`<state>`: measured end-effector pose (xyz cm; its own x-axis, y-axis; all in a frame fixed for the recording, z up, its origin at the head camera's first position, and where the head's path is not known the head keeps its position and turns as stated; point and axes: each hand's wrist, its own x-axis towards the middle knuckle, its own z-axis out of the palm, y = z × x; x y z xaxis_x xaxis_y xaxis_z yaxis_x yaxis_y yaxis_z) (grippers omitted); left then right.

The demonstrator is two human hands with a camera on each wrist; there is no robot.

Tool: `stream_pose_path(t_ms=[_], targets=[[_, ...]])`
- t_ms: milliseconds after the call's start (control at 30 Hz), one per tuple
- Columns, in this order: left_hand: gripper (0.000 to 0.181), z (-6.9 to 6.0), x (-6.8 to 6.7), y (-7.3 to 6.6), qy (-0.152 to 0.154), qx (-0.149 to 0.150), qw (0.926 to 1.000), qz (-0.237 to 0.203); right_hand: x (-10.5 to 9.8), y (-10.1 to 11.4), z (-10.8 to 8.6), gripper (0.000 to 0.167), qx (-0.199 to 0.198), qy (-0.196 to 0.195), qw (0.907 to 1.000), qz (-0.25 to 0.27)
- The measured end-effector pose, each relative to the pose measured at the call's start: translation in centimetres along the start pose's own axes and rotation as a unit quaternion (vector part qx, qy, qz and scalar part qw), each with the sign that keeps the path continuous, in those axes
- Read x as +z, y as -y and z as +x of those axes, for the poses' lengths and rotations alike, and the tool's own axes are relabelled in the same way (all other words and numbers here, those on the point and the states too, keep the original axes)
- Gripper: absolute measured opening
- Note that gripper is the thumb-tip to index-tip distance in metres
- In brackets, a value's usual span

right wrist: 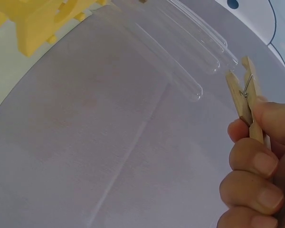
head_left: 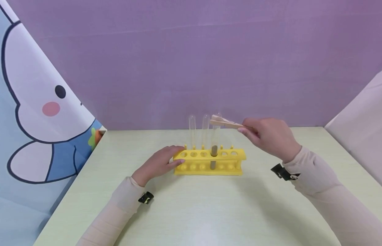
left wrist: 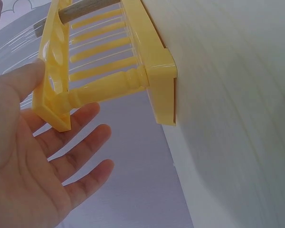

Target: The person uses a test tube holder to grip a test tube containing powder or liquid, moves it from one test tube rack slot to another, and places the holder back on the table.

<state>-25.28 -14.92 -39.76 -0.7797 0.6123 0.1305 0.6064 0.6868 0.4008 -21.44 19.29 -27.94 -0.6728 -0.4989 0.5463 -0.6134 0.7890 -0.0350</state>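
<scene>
A yellow test tube rack (head_left: 209, 172) stands on the table. My left hand (head_left: 160, 160) grips its left end, thumb on the top plate in the left wrist view (left wrist: 26, 78) and the other fingers behind it. My right hand (head_left: 272, 136) holds a wooden test tube clamp (head_left: 229, 123), its jaws parted in the right wrist view. The clamp's tip overlaps the top of the right-hand glass tube (head_left: 216, 135); whether they touch, I cannot tell. Two more clear tubes, one left (head_left: 192, 126) and one middle (head_left: 205, 126), stand bottom-up behind the rack. A brownish rod (head_left: 214, 150) passes through one hole.
The pale table (head_left: 194, 212) extends around the rack. Behind it rises a purple backdrop (head_left: 191, 68). A cartoon-printed cloth (head_left: 34, 123) hangs on the left, and a white cloth (head_left: 363, 112) on the right.
</scene>
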Motion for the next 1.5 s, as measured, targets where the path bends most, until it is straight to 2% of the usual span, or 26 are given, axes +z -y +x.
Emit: stream_pose_path(t_ms=[333, 633, 967, 1200, 1500], targets=[[0.051, 0.1, 0.2, 0.0, 0.0, -0.001, 1.0, -0.001, 0.3, -0.3, 0.0, 0.031, -0.032, -0.008, 0.9992, -0.021], [0.05, 0.3, 0.2, 0.1, -0.005, 0.007, 1.0, -0.004, 0.5, -0.1, 0.2, 0.026, -0.037, -0.001, 0.9991, -0.019], [0.05, 0.3, 0.2, 0.1, -0.004, 0.005, 1.0, 0.003, 1.0, 0.0, 0.0, 0.034, -0.042, -0.007, 0.9989, -0.018], [0.05, 0.4, 0.1, 0.1, -0.004, 0.003, 1.0, 0.005, 1.5, 0.0, -0.3, 0.033, -0.042, -0.013, 0.9989, -0.015], [0.05, 0.3, 0.2, 0.2, -0.001, 0.002, 1.0, 0.005, 2.2, 0.1, -0.6, 0.026, -0.032, 0.002, 0.9994, -0.014]])
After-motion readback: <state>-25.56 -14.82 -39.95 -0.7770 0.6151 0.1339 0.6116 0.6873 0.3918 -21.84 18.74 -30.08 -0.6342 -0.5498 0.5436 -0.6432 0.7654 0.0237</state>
